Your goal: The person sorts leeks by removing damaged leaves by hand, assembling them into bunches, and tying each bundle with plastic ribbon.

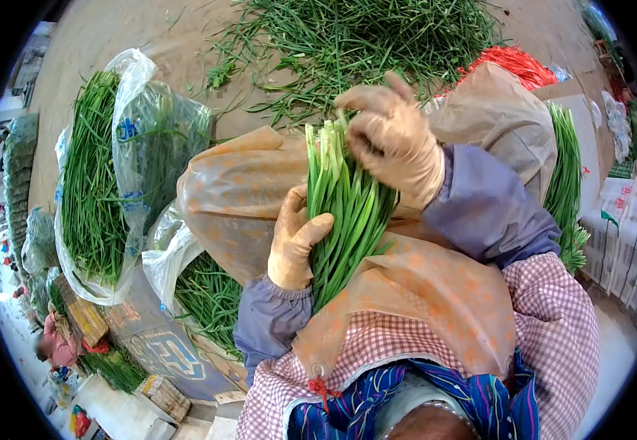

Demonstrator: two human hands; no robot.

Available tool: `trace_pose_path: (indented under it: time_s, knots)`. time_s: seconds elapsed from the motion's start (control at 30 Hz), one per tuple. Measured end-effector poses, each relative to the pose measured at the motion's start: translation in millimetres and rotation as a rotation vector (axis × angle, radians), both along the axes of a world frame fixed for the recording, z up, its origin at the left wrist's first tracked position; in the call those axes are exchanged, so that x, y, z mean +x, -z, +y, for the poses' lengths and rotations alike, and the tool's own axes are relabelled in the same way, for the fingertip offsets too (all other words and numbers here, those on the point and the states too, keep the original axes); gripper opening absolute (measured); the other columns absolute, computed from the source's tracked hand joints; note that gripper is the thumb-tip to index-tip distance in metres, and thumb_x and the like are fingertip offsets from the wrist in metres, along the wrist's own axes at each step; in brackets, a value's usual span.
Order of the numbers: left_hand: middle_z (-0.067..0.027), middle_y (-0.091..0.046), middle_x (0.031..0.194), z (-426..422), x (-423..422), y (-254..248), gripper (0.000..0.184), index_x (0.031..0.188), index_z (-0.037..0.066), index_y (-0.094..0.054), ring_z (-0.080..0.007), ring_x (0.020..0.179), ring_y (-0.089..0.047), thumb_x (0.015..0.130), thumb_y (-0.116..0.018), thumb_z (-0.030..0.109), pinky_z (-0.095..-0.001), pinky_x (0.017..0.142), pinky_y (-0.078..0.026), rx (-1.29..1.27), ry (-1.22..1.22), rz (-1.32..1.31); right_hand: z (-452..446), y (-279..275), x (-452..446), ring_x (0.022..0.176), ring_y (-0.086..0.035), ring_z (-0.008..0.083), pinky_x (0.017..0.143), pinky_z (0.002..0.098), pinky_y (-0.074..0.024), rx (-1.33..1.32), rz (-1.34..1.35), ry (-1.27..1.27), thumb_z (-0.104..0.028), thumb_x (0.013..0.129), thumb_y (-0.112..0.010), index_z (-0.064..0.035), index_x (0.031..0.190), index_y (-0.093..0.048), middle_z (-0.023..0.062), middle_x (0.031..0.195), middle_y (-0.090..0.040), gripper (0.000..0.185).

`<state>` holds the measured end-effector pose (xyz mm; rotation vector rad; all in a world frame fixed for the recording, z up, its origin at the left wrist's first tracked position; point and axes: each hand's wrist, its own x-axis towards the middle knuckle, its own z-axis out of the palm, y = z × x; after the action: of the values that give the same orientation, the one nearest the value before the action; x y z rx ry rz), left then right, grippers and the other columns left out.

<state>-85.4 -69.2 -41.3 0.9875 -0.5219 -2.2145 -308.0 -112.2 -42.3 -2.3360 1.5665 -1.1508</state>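
My left hand [298, 240], in a pale glove, is closed around a bunch of garlic chives [348, 220]. The pale cut ends point away from me, and the leaves run back toward my apron. Beside those ends, on the right, is my gloved right hand [395, 136], its fingers curled inward and slightly blurred. Whatever its fingertips pinch is too small to make out. A brownish translucent plastic apron [436, 293] covers my lap and knees beneath the bunch.
Loose chives [362, 44] lie heaped on the floor ahead. At left, a plastic bag [131, 110] stands with bundled chives [94, 183]. More chives [212, 297] lie by my left side, others [564, 169] at right. Red ties [513, 64] lie beyond my right knee. Another person [60, 341] is far left.
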Motion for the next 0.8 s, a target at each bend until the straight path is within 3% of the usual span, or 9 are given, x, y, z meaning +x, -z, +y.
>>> trace_pose_path:
  time_s: [0.07,0.2,0.27,0.3,0.37,0.43,0.47,0.7,0.8]
  knots:
    - [-0.0158,-0.059,0.123,-0.1,0.2,-2.2,0.053,0.131,0.003,-0.042,-0.0229,0.109,-0.061,0.085,-0.066,0.009,-0.0369,0.096,-0.050,0.001,0.006,-0.018,-21.0,4.7,-27.6,0.104,-0.063,0.0239,0.104,0.0435,-0.0394,-0.093,0.197,0.174,-0.001,0.078,-0.072,-0.0100,0.094,-0.060,0.0070,0.110,-0.066,0.022]
    - [-0.0161,-0.058,0.124,0.9,1.2,-1.9,0.054,0.131,0.002,-0.042,-0.0235,0.110,-0.061,0.085,-0.068,0.010,-0.0373,0.096,-0.050,-0.014,-0.007,0.006,-66.5,-23.9,-102.5,0.081,-0.068,0.0251,0.078,0.0365,-0.0562,-0.217,-0.001,0.567,-0.005,0.089,-0.059,-0.0007,0.115,-0.058,0.0120,0.084,-0.068,0.026]
    - [-0.0161,-0.058,0.124,-0.6,-1.1,-1.0,0.054,0.131,0.002,-0.042,-0.0236,0.110,-0.061,0.084,-0.068,0.010,-0.0375,0.097,-0.050,-0.024,-0.018,-0.002,-58.4,-32.1,-106.2,0.095,-0.062,0.0146,0.080,0.0322,-0.0522,-0.136,-0.252,0.301,-0.007,0.087,-0.070,-0.0057,0.112,-0.064,0.0040,0.103,-0.066,0.027]
    - [-0.0161,-0.058,0.124,-1.7,-2.8,-1.4,0.054,0.131,0.002,-0.041,-0.0234,0.110,-0.060,0.085,-0.069,0.009,-0.0375,0.097,-0.050,-0.024,-0.017,0.016,-41.9,-36.3,-81.3,0.090,-0.062,0.0111,0.078,0.0276,-0.0520,0.192,-0.656,0.144,-0.008,0.088,-0.071,-0.0037,0.116,-0.066,0.0028,0.098,-0.068,0.029]
    - [-0.0159,-0.058,0.123,-3.3,-5.9,-3.5,0.054,0.131,0.002,-0.040,-0.0229,0.110,-0.060,0.085,-0.069,0.007,-0.0375,0.097,-0.050,-0.017,-0.008,0.046,-6.3,-47.5,-29.9,0.077,-0.062,0.0105,0.071,0.0266,-0.0525,0.572,-0.680,-0.062,-0.011,0.089,-0.072,-0.0023,0.101,-0.070,0.0020,0.084,-0.068,0.016]
    - [-0.0155,-0.059,0.121,-1.8,-8.4,-0.3,0.054,0.131,0.002,-0.039,-0.0220,0.108,-0.061,0.086,-0.069,0.005,-0.0370,0.095,-0.051,-0.061,-0.014,-0.014,5.1,-51.5,-6.5,0.070,-0.059,0.0074,0.063,0.0253,-0.0490,0.813,-0.349,-0.151,-0.020,0.088,-0.074,-0.0021,0.097,-0.068,0.0018,0.077,-0.066,0.020]
    - [-0.0152,-0.059,0.120,-0.2,-9.2,0.4,0.054,0.130,0.002,-0.039,-0.0215,0.108,-0.061,0.086,-0.069,0.004,-0.0367,0.094,-0.052,-0.083,-0.019,-0.047,6.3,-43.8,5.1,0.066,-0.054,0.0052,0.058,0.0246,-0.0452,1.030,-0.553,-0.080,-0.021,0.088,-0.075,-0.0011,0.093,-0.066,-0.0002,0.073,-0.062,0.022]
    - [-0.0138,-0.061,0.117,-1.0,-11.8,-8.5,0.056,0.129,0.001,-0.038,-0.0198,0.105,-0.062,0.085,-0.073,0.005,-0.0356,0.091,-0.053,-0.180,0.019,-0.234,9.3,-23.8,20.1,0.062,-0.053,0.0075,0.054,0.0259,-0.0450,0.969,-0.904,-0.082,-0.017,0.089,-0.072,-0.0013,0.084,-0.062,0.0019,0.067,-0.060,0.019]
    - [-0.0139,-0.060,0.118,-3.2,-6.8,-2.5,0.057,0.130,0.001,-0.040,-0.0199,0.107,-0.060,0.085,-0.073,0.008,-0.0356,0.093,-0.051,-0.129,-0.007,-0.094,10.0,-38.0,9.5,0.061,-0.056,0.0081,0.053,0.0239,-0.0453,1.132,-1.041,-0.064,-0.012,0.089,-0.070,-0.0027,0.085,-0.062,0.0019,0.067,-0.060,0.013]
